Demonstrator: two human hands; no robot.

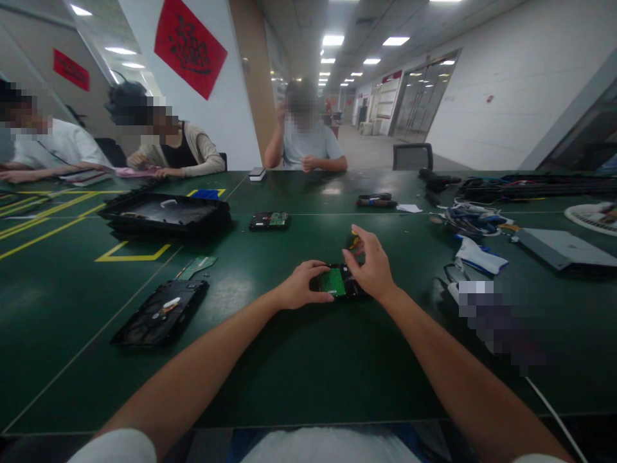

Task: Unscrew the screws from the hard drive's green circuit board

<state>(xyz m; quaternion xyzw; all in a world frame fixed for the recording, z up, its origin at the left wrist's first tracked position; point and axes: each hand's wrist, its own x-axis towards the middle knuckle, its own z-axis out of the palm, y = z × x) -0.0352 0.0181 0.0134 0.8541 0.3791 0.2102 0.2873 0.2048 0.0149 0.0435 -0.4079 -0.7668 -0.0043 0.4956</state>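
Observation:
A hard drive (333,281) with a green circuit board facing up lies on the table before me. My left hand (301,285) grips its left end, thumb along the near edge and fingers over the far edge. Above the drive's right part, my right hand (375,267) pinches a small yellow-and-black screwdriver (355,240), mostly hidden by the fingers; its tip is out of sight. Farther off to the left, a second hard drive (269,220) lies with its board partly showing. An opened black plastic casing (161,313) rests at left, beside a loose green circuit board (197,267).
Black plastic trays (166,215) are stacked at far left. Tools (376,200), bundled cables (472,218), a glove (479,254) and a grey metal box (566,249) occupy the right side. A person (308,141) sits opposite; two more sit at left.

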